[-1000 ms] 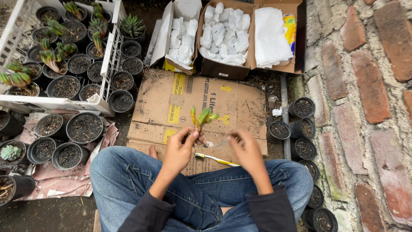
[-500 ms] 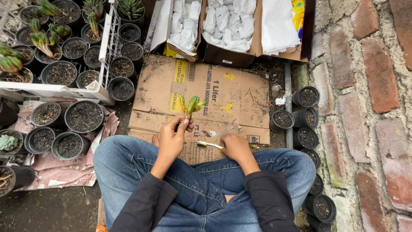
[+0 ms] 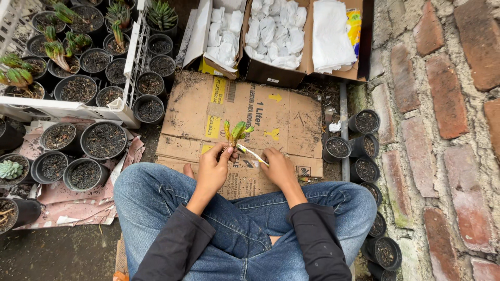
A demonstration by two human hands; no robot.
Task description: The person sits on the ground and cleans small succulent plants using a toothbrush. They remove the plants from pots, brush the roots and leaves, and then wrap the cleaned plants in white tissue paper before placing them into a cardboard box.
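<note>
Head view, right hand (image 3: 278, 169) has lifted toothbrush (image 3: 253, 155) to plant (image 3: 236, 132)

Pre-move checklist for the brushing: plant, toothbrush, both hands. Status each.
1. Left hand pinches the small succulent at its base: ok.
2. Right hand grips the toothbrush: ok.
3. Brush head at the plant's base: ok; actual contact: cannot tell.
4. Flattened cardboard lies under the work: ok.
5. Roots free of soil: cannot tell, hidden by fingers.
</note>
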